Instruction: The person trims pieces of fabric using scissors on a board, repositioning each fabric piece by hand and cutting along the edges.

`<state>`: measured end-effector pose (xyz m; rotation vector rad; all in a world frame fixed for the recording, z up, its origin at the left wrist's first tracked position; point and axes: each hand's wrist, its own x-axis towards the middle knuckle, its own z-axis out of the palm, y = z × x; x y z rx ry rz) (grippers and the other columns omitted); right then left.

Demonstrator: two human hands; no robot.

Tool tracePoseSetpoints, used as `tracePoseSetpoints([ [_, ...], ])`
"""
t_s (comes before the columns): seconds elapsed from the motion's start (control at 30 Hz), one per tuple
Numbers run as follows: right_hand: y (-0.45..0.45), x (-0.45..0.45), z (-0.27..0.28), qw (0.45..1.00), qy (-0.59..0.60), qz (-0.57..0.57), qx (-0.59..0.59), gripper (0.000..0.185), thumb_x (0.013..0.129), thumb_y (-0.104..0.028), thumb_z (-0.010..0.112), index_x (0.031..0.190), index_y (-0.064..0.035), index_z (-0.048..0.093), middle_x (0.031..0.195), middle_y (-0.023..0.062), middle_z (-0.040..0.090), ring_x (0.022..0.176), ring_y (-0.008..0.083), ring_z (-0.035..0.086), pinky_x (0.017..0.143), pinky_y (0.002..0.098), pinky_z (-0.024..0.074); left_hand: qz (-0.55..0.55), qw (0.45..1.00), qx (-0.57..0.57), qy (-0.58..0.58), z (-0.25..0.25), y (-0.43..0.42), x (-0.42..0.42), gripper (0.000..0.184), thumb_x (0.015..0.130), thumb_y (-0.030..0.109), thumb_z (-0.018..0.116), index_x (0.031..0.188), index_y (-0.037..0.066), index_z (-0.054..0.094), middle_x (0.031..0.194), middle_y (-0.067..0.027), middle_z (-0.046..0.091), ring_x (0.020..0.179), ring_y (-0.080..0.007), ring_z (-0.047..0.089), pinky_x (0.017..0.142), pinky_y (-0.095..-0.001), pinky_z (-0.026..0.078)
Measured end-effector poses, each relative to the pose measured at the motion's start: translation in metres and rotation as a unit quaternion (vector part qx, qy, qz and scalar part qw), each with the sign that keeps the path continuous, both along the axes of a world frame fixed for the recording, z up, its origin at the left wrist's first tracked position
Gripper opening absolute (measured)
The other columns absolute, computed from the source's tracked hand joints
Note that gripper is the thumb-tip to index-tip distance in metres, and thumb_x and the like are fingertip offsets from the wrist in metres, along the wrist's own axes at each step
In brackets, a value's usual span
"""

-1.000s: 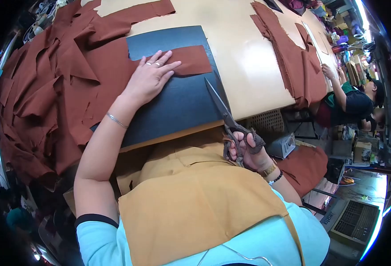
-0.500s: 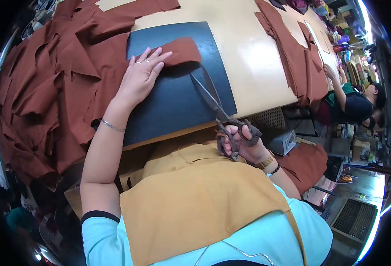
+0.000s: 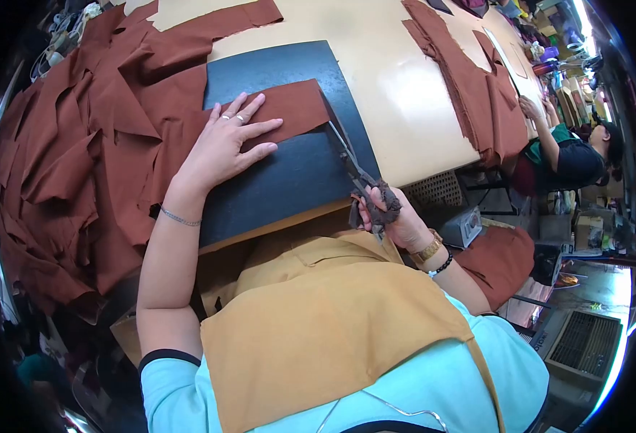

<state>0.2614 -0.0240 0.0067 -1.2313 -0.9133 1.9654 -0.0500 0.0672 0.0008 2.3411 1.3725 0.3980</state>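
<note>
My left hand [image 3: 231,141] lies flat with its fingers spread on a strip of reddish-brown fabric [image 3: 292,107], which rests on a dark blue board [image 3: 282,177]. Wrapped around the handles of large scissors [image 3: 349,159], my right hand [image 3: 390,216] is at the board's front right edge. Dark cloth covers the scissor handles. The blades reach up to the right end of the strip, with one along its edge; whether fabric lies between them is hard to tell.
A large heap of reddish-brown fabric [image 3: 80,159] covers the left side. More fabric [image 3: 476,101] lies across the pale table [image 3: 397,94] at the right, where another person [image 3: 577,159] has hands near a long ruler. A grey metal box [image 3: 462,229] is below the table edge.
The strip's right end, raised and curled half a second ago, now lies flatter. The scissors have closed somewhat and turned more upright at that end. My left hand's fingers have spread wider.
</note>
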Motion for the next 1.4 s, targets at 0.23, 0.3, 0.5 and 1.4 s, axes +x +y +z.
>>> tracePoseSetpoints([
  [0.23,-0.003,-0.005,0.002,1.0,-0.018,-0.017,0.002,0.038,0.091,-0.04,0.063,0.095,-0.0027,0.058,0.074,-0.0008,0.055,0.064,0.0051,0.053,0.059,0.0203,0.0465,0.0,1.0,0.004,-0.005,-0.001,0.001,0.001,0.04,0.091,0.038,0.058,0.128,0.022,0.061,0.151,-0.0095,0.034,0.143,-0.033,0.022,0.116,-0.0521,0.011],
  [0.3,-0.003,-0.003,0.001,1.0,-0.022,-0.003,0.014,0.036,0.091,-0.039,0.064,0.094,-0.0038,0.058,0.073,-0.0012,0.055,0.063,0.0047,0.052,0.058,0.0197,0.0463,-0.002,1.0,0.006,0.001,-0.001,0.001,0.001,0.04,0.091,0.038,0.058,0.128,0.022,0.06,0.151,-0.0097,0.034,0.143,-0.0334,0.021,0.115,-0.0523,0.012],
  [0.5,-0.011,0.008,0.006,0.999,-0.045,0.025,0.01,0.029,0.092,-0.035,0.063,0.09,-0.0064,0.059,0.071,-0.0016,0.056,0.061,0.0045,0.054,0.057,0.0191,0.0457,0.0,1.0,0.006,0.003,-0.002,0.002,0.002,0.04,0.091,0.037,0.058,0.129,0.023,0.06,0.152,-0.01,0.033,0.143,-0.0342,0.02,0.115,-0.053,0.012],
  [1.4,-0.007,-0.01,0.005,0.999,-0.033,-0.02,0.015,0.031,0.092,-0.039,0.063,0.088,-0.0082,0.06,0.068,-0.0025,0.056,0.058,0.0049,0.054,0.054,0.019,0.0433,-0.048,0.999,0.011,0.019,0.001,-0.008,0.016,0.047,0.087,0.044,0.061,0.13,0.024,0.059,0.152,-0.0101,0.032,0.143,-0.0341,0.022,0.114,-0.0546,0.013],
])
